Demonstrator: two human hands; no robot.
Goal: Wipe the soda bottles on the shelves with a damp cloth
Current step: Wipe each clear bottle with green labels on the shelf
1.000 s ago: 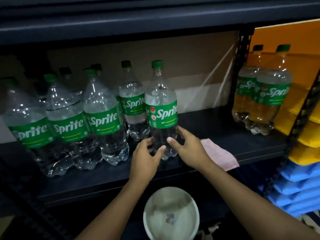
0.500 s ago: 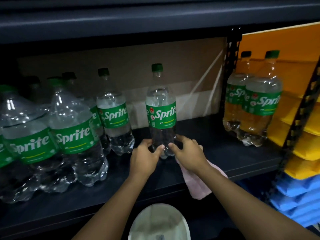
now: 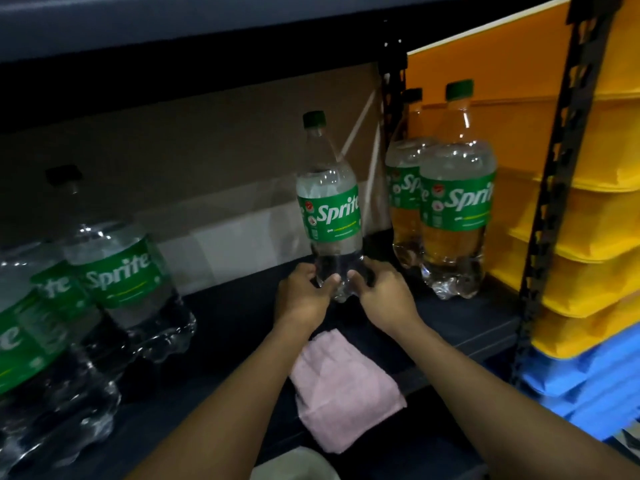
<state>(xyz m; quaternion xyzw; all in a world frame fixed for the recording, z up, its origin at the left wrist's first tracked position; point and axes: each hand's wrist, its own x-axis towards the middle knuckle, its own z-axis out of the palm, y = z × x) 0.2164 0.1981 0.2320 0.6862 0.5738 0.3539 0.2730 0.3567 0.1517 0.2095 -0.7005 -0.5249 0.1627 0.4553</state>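
A dark, smooth shelf runs across a dim storage rack, with another dark board overhead and plain brown cardboard closing the back. A black perforated metal post stands at the far right of this bay, and a second post stands nearer on the right.

Beyond the posts, yellow plastic bins are stacked above blue bins. Two Sprite bottles stand side by side at the right, touching, tinted orange by the yellow behind them. More clear Sprite bottles crowd the near left, blurred. The pale rim of a round container shows at the bottom edge.

The soda bottle in the middle is clear ribbed plastic with a green label and a dark green cap, leaning slightly left. The left hand and right hand each have their grip clamped on its lumpy base, thumbs in front, fingers wrapped behind.

The pink cloth, soft and folded into a rough square, lies on the near edge of the shelf between the forearms, overhanging the front, with neither hand on it.
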